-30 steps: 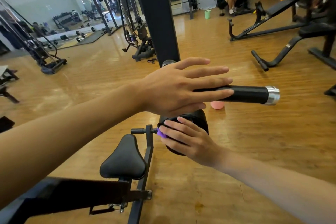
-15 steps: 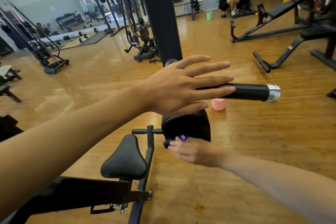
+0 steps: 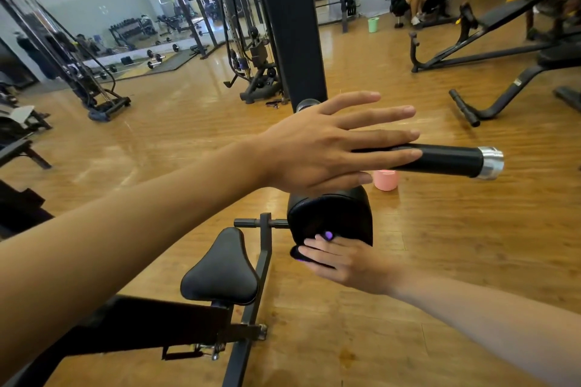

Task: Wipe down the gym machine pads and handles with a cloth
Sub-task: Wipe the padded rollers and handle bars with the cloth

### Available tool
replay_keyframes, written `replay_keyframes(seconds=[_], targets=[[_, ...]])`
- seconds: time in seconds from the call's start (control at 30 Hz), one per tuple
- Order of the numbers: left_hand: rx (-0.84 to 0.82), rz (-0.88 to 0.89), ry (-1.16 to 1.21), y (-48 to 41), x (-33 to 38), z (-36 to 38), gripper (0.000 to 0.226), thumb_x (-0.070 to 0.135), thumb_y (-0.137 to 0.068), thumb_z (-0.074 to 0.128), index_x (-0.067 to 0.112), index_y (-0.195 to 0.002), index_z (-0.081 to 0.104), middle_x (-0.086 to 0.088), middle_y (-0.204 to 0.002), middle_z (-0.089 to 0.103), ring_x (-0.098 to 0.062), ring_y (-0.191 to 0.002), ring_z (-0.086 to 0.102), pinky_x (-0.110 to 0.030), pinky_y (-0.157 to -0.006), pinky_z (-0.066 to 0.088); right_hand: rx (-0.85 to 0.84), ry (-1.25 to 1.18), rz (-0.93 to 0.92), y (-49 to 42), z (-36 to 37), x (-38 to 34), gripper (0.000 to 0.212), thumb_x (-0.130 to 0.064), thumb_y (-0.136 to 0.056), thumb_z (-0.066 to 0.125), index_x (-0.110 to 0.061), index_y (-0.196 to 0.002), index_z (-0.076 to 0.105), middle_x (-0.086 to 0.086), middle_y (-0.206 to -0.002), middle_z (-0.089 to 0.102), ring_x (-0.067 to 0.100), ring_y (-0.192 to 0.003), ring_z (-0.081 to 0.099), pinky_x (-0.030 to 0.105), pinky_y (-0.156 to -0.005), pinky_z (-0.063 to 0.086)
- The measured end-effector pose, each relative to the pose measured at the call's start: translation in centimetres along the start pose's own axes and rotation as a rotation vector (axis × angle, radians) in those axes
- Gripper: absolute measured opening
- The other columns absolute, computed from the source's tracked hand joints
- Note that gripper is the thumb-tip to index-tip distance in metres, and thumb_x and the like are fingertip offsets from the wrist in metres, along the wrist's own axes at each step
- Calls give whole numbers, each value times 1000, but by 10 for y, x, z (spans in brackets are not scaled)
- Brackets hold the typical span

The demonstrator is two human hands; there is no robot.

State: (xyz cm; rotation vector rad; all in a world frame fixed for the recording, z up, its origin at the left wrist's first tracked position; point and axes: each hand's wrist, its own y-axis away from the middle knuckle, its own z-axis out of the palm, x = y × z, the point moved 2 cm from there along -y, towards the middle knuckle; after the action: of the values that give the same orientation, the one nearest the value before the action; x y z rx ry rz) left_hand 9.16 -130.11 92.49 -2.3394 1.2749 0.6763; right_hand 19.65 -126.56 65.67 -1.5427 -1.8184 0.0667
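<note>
Now, left hand [image 3: 327,148]: flat and wide, fingers straight and spread, lying palm down along the near part of the handle.
Handle [image 3: 446,160]: a black bar running out to the right, ending in a silver cap [image 3: 491,163]; my fingertips reach about halfway along it.
Right hand [image 3: 342,261]: lower down, fingers laid nearly straight over the cloth, pressing it against the bottom edge of the pad.
Cloth [image 3: 329,235]: purple, almost all hidden under my right hand; only small bits show between and beside my fingers.
Pad [image 3: 333,214]: black and rounded, just under the handle, on the right end of a short crossbar.
Seat [image 3: 220,270]: black, left of the pad and lower, on the machine's frame.
Post [image 3: 289,25]: black upright rising behind my left hand.
Floor [image 3: 456,261]: wood boards; a pink cup [image 3: 386,180] stands on them beyond the pad.
</note>
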Motion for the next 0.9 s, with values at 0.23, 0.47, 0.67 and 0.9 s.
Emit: replay_keyframes(seconds=[0.23, 0.47, 0.67, 0.9], targets=[[1, -21, -12, -4, 2, 1, 57, 39, -112, 17, 15, -159, 40, -8, -165, 38, -34, -157, 25, -54, -128, 15, 358, -77, 245, -53, -41, 23, 25, -9, -101, 67, -9, -124, 73, 11, -136, 66, 26, -133, 58, 43, -111, 47], [9, -8, -18, -6, -1, 1, 56, 36, -112, 21, 14, -159, 41, -9, -165, 39, -34, -157, 25, -54, -128, 16, 56, -85, 43, -3, -7, 14, 20, -7, -102, 60, -12, -117, 71, 10, -138, 64, 26, -132, 58, 38, -108, 49], [30, -16, 8, -8, 0, 1, 55, 35, -112, 22, 14, -158, 43, -9, -164, 40, -33, -157, 25, -53, -128, 16, 114, 61, 63, -27, -7, 16, 30, -19, -107, 53, -15, -135, 63, 10, -157, 46, 30, -150, 37, 46, -122, 32], [25, -18, 20, -7, -3, 3, 53, 34, -111, 31, 14, -158, 42, -9, -165, 38, -32, -158, 24, -53, -128, 16, 200, -84, 110, -42, -49, 39, 18, -10, -104, 60, -10, -113, 75, 12, -136, 66, 30, -132, 58, 44, -115, 43]])
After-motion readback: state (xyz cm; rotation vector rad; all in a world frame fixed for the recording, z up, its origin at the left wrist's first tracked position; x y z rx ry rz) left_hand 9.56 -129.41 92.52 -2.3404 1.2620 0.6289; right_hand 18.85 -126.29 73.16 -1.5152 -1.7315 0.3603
